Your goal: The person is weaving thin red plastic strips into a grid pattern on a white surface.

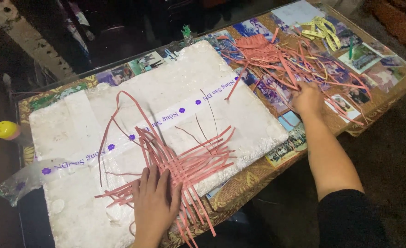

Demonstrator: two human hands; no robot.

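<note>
Dim table [387, 98], strip pile [281, 64] half-hidden

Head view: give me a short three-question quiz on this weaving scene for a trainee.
1. True or false: the left hand lies flat on the woven mat of pink paper strips.
2. Which does the right hand reach into? A) loose pile of pink paper strips B) yellow measuring tape C) round yellow ball
3. What does the mat lie on?

Key:
1. True.
2. A.
3. The white foam board with a taped band, on the glass-topped table over photographs.
</note>
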